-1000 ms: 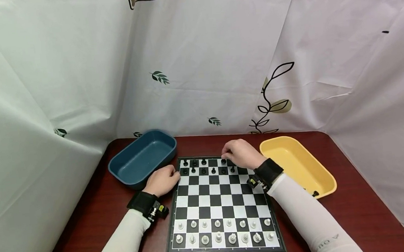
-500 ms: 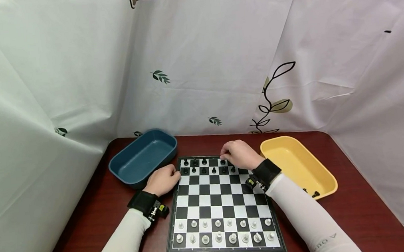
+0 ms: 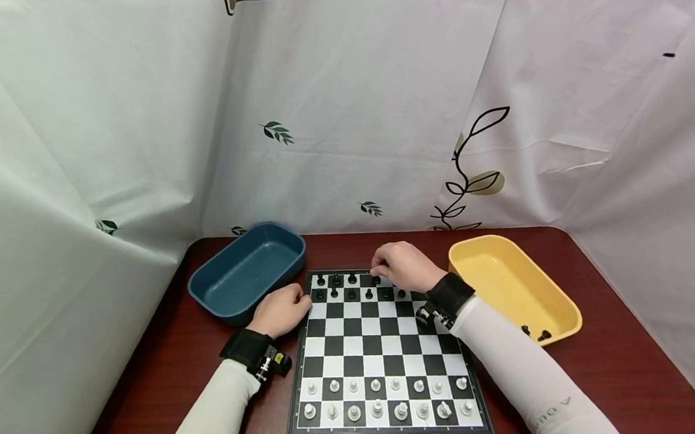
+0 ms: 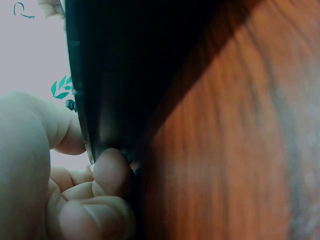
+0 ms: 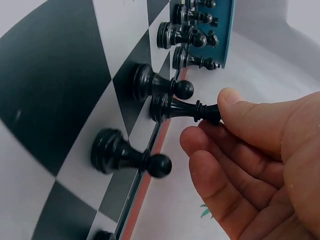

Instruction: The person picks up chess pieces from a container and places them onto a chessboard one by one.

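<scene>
A chessboard (image 3: 384,351) lies on the red-brown table, white pieces (image 3: 376,404) on the two near rows, black pieces (image 3: 341,286) on the far rows. My right hand (image 3: 377,271) reaches over the far edge. In the right wrist view my right hand (image 5: 210,125) pinches the top of a tall black piece (image 5: 180,107) that stands on the board, between two black pawns (image 5: 125,152). My left hand (image 3: 302,304) rests at the board's left edge; in the left wrist view my left hand (image 4: 87,150) grips the chessboard's edge (image 4: 100,100) between thumb and curled fingers.
A blue tray (image 3: 246,267) stands at the far left of the board. A yellow tray (image 3: 515,285) stands on the right with two small black pieces (image 3: 540,334) in its near end. White curtains close off the table on three sides.
My right hand has slid a little to the left along the far rows of black pieces. The left hand has stayed at the board's edge.
</scene>
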`<state>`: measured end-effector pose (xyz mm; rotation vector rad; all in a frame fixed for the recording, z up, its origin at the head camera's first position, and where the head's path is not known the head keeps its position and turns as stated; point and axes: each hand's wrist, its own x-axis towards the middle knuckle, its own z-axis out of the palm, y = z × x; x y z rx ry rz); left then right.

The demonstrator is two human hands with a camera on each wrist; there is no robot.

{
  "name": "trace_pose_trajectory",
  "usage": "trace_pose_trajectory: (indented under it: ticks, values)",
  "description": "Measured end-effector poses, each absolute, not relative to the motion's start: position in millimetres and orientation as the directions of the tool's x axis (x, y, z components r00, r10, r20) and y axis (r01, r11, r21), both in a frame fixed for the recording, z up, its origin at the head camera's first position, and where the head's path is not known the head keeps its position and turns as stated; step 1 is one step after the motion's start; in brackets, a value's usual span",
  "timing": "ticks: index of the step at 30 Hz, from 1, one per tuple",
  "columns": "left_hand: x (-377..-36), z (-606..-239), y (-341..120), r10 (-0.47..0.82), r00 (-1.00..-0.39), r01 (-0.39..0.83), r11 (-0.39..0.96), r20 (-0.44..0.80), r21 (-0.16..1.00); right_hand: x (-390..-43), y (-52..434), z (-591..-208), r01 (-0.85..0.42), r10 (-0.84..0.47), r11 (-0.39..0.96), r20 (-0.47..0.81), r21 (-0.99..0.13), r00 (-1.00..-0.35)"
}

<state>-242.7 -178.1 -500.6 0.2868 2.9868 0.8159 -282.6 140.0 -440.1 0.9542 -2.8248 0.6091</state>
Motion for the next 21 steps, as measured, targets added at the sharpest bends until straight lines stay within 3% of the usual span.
trace_pose_trajectory:
  ticks: [21]
  values:
    - [-241.4,-500.3,-177.7,0.193,-0.981,0.180,0.843,0.029,0.507,-285.5,128.3,-446.6,-0.590,-0.549,0.709,0.222,-0.387,-0.806]
